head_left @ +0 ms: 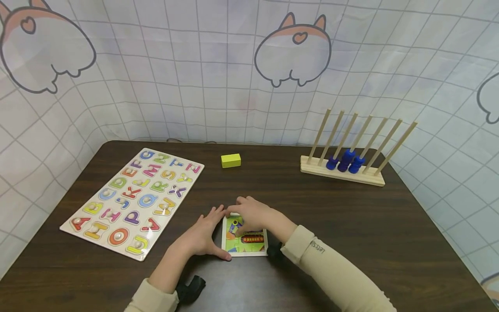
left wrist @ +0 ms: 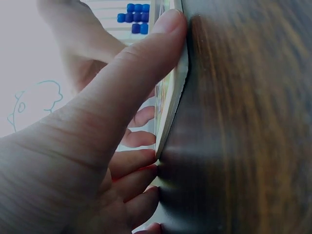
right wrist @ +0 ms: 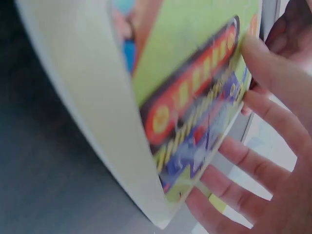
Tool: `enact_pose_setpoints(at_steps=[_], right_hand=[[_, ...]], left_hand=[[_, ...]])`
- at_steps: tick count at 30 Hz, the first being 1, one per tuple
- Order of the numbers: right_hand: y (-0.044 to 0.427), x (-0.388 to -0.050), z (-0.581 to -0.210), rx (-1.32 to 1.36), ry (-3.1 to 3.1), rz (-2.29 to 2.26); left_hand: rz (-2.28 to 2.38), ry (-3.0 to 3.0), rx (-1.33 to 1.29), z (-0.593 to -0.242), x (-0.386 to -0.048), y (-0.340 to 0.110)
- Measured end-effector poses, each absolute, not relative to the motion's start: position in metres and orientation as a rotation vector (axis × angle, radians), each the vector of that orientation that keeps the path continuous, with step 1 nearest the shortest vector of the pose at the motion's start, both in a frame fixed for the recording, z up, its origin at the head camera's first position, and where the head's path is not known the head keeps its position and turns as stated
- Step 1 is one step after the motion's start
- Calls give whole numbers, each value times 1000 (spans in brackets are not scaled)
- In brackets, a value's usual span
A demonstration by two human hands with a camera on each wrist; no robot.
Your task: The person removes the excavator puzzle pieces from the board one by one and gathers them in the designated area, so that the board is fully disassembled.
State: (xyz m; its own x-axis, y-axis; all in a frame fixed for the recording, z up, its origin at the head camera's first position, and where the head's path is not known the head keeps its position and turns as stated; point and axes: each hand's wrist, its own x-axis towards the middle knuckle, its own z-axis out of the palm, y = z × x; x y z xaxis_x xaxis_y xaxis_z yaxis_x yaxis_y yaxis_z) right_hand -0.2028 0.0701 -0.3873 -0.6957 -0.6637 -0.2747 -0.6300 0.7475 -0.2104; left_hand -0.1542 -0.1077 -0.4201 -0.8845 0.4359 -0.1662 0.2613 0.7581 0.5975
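Observation:
A small jigsaw puzzle (head_left: 249, 248) in a pale frame lies on the table, its green picture showing a red and yellow crawler track. Along its left side my left hand (head_left: 202, 236) is spread, thumb touching the near left corner and fingers reaching the far left corner. My right hand (head_left: 251, 214) arches over the far part of the puzzle. In the right wrist view, the right thumb (right wrist: 256, 48) touches the picture, while the other fingers lie loosely extended along the frame's edge. Part of the picture is hidden under this hand.
A white alphabet peg board (head_left: 160, 223) lies to the left. Behind the puzzle sits a yellow block (head_left: 231, 160). A wooden rod stand (head_left: 339, 174) with several blue beads is at the back right. A patterned curtain (head_left: 226, 95) surrounds the table's back and sides.

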Motion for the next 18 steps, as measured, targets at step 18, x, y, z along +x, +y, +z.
enact_pose_setpoints(at_steps=[18], right_hand=[[66, -208, -381, -959, 2542, -244]], left_hand=[[841, 2664, 530, -420, -154, -107]])
